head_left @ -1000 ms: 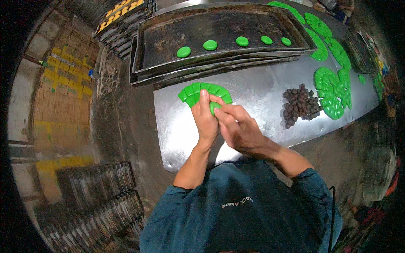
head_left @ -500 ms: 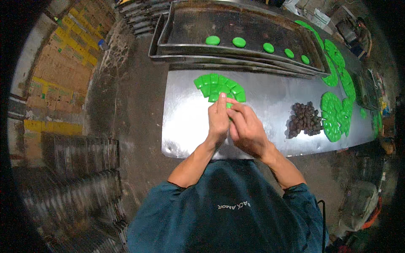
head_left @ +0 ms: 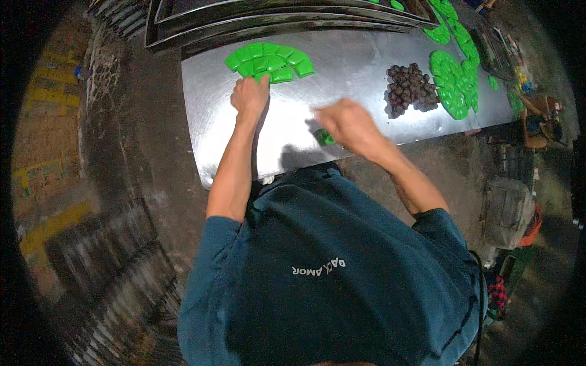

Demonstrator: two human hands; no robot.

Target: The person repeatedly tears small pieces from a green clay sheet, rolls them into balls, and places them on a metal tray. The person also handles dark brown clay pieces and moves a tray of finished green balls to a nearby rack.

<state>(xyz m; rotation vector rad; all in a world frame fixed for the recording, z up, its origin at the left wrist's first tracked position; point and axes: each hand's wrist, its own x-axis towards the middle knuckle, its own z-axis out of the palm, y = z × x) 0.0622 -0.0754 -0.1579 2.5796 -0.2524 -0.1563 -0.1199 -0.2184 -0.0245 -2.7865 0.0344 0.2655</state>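
A fan-shaped group of soft green dough pieces (head_left: pixel 259 53) lies on the metal table (head_left: pixel 348 67). At its near edge my left hand (head_left: pixel 249 99) reaches in, thumb and fingers closed around a green piece that they largely cover. My right hand (head_left: pixel 353 125) is curled above the table's near edge, its fingers smeared by motion. Just under it, partly shaded, sits a separate green dough piece (head_left: pixel 325 137). Whether the right fingers hold anything is hidden.
Dark brown balls (head_left: pixel 408 90) are heaped right of centre. Beside them lie larger scored rounds of green dough (head_left: pixel 450 85), with more farther back. Stacked metal trays (head_left: pixel 274 23) border the far side. Racked dark sheets (head_left: pixel 116 268) stand at the lower left.
My hands were together over a green piece and have parted, left to the dough group, right toward the near edge. The view has shifted, so the trays sit higher.
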